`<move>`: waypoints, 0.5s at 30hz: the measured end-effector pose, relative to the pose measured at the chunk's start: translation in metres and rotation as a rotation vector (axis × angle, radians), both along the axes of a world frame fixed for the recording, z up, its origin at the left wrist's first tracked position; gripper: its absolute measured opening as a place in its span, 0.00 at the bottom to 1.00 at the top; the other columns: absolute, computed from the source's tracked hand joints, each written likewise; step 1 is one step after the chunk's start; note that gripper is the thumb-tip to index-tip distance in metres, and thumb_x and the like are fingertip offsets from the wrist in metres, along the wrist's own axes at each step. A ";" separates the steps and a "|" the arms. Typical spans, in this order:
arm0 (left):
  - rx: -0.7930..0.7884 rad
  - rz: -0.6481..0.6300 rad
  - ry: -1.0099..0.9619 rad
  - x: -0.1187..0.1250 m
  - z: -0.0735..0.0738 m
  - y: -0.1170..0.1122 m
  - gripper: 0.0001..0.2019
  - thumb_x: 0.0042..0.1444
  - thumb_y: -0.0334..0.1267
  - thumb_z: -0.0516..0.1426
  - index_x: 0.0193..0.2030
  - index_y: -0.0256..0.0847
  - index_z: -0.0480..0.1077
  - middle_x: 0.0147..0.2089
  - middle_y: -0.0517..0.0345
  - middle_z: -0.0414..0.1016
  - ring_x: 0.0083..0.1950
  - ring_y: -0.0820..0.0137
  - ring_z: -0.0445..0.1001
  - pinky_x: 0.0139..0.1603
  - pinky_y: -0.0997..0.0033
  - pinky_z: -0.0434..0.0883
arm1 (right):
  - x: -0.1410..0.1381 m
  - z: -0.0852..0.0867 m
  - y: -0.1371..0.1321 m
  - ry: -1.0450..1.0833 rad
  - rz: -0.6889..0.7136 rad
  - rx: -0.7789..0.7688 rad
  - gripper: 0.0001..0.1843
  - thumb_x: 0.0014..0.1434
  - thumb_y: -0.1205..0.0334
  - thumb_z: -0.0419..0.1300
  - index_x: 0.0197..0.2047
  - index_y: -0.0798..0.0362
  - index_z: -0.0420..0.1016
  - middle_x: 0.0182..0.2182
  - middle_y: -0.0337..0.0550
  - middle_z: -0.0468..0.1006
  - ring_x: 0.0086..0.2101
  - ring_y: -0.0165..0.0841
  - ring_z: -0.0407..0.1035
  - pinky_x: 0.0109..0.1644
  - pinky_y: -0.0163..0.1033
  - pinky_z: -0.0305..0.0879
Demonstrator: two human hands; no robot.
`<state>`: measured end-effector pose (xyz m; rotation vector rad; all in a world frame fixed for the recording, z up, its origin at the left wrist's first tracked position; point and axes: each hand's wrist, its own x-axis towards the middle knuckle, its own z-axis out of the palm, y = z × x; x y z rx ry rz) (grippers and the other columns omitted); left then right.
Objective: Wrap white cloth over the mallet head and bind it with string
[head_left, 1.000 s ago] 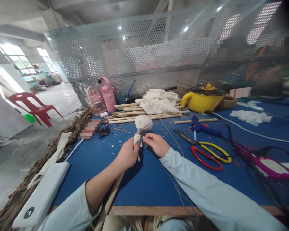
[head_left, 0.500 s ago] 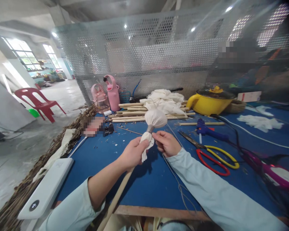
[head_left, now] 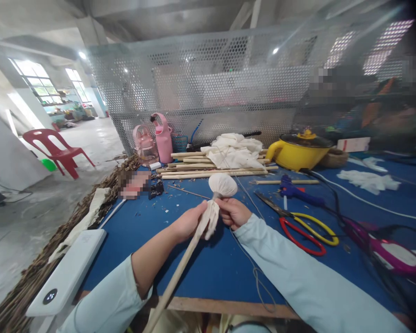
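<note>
Cloth ball (head_left: 223,185) bulges — just beyond the right grip (head_left: 233,212).

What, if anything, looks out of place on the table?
Small white scraps litter the blue tabletop, looking untidy. A thin grey cord lies slack, its loop reaching the brown wooden front edge. Nothing looks damaged.

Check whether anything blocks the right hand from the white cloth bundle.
Nothing visible does. The right hand is at the grey neck just below the rounded cloth bundle; the scissors lie off to the right.
</note>
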<state>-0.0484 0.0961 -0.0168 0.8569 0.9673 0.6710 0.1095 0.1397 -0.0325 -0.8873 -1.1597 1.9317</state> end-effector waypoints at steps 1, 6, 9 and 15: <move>0.084 0.086 0.064 -0.001 0.001 0.003 0.29 0.55 0.60 0.43 0.39 0.33 0.68 0.27 0.54 0.69 0.27 0.72 0.69 0.27 0.73 0.67 | -0.001 0.000 -0.001 0.001 0.002 0.012 0.25 0.36 0.46 0.68 0.22 0.53 0.58 0.08 0.22 0.46 0.11 0.17 0.34 0.12 0.27 0.29; 0.264 0.397 0.229 -0.004 0.017 0.018 0.27 0.56 0.57 0.46 0.47 0.33 0.66 0.48 0.45 0.71 0.40 0.69 0.72 0.38 0.70 0.69 | -0.010 0.003 -0.009 -0.027 0.010 0.054 0.25 0.37 0.45 0.67 0.24 0.54 0.62 0.07 0.22 0.47 0.10 0.17 0.36 0.12 0.28 0.30; 0.340 0.228 0.357 0.006 0.020 0.015 0.29 0.56 0.58 0.44 0.43 0.32 0.69 0.39 0.47 0.74 0.33 0.69 0.72 0.32 0.70 0.69 | -0.013 0.001 -0.010 -0.100 -0.053 0.061 0.24 0.37 0.45 0.67 0.22 0.54 0.60 0.07 0.23 0.48 0.09 0.18 0.37 0.11 0.29 0.31; 0.573 0.107 0.663 0.023 0.007 -0.008 0.22 0.55 0.53 0.49 0.45 0.36 0.67 0.35 0.52 0.74 0.33 0.68 0.71 0.33 0.71 0.66 | -0.010 -0.004 -0.005 -0.277 -0.191 0.148 0.22 0.39 0.44 0.65 0.20 0.56 0.65 0.07 0.29 0.56 0.09 0.20 0.45 0.12 0.32 0.38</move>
